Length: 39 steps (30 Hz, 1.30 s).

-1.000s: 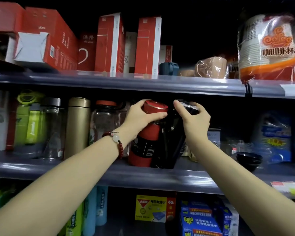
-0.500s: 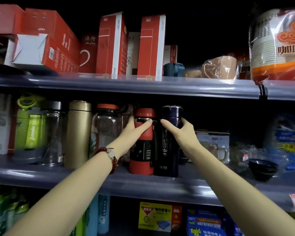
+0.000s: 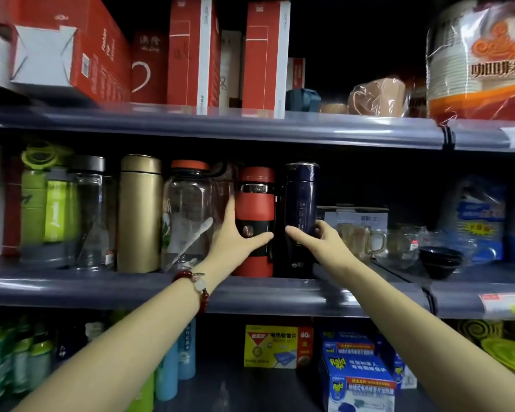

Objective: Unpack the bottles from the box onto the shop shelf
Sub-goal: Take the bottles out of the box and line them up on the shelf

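Observation:
A red bottle (image 3: 255, 200) with a black band stands upright on the middle shelf (image 3: 101, 288). Right beside it stands a dark blue bottle (image 3: 301, 188), also upright. My left hand (image 3: 235, 236) grips the red bottle low down, thumb across its front and fingers behind its left side. My right hand (image 3: 315, 239) holds the blue bottle at its lower half, thumb in front and fingers round its right side. The box is out of view.
Left of the red bottle stand a clear jar with an orange lid (image 3: 188, 215), a gold flask (image 3: 140, 212), a clear bottle and a green one. Right of the blue bottle are boxed glass mugs (image 3: 357, 227) and black bowls (image 3: 440, 260). Red cartons fill the top shelf.
Both hands have slid down from the bottles' tops to their lower halves. The bottles went from tilted to standing upright on the shelf.

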### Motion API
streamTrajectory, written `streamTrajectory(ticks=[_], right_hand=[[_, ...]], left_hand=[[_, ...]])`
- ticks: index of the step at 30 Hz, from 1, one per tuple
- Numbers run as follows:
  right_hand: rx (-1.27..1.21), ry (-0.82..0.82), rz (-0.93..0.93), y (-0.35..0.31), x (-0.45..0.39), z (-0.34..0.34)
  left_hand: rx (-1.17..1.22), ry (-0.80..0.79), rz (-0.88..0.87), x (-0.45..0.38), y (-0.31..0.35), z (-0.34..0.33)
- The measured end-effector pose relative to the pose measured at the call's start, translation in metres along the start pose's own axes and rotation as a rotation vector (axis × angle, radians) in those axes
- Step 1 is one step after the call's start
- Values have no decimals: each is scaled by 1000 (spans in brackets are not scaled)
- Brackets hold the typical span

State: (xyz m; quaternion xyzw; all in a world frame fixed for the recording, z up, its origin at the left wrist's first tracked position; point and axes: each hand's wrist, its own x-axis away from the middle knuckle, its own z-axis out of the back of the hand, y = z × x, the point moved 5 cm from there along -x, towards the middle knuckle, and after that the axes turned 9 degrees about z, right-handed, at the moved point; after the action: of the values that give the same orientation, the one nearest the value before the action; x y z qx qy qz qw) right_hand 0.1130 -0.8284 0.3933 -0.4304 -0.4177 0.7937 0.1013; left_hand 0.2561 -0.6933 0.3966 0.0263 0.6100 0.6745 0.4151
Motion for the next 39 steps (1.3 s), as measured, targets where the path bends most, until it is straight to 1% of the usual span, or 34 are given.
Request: streamTrajectory(ticks=[2, 4, 5, 7, 9, 13, 16, 20, 23, 27, 34, 39], right_hand=[[107, -33, -5, 1, 1, -1], [190, -16, 8, 1, 2, -2], [209, 8, 12, 2, 2, -3], [227, 51, 5, 2, 3, -4], [218, 51, -12, 1, 3, -3], [100, -69, -24, -2, 5, -3], [62, -118, -17, -3, 8, -6], [88, -107, -24, -1, 8, -9], [160, -89, -35, 1, 11, -10], [200, -43, -38, 3, 16, -12], [223, -47, -76, -1, 19, -12], [323, -66, -107, -11, 23, -14]], left_hand=[[13, -101, 49, -5, -6, 1], [20, -187, 96, -6, -12, 0], [3, -181, 111, -6, -15, -1], [-53, -93, 102, -4, -16, -1], [-87, -26, 84, -1, -12, -1], [-104, -65, 51, 0, -10, 6], [-104, -52, 31, 4, -10, 14], [-137, -33, 22, 10, -10, 14], [-168, -9, 40, 12, -12, 16], [-235, -4, 51, 20, -9, 17], [-376, 13, 140, 27, -10, 20], [-424, -72, 160, 29, -9, 23]])
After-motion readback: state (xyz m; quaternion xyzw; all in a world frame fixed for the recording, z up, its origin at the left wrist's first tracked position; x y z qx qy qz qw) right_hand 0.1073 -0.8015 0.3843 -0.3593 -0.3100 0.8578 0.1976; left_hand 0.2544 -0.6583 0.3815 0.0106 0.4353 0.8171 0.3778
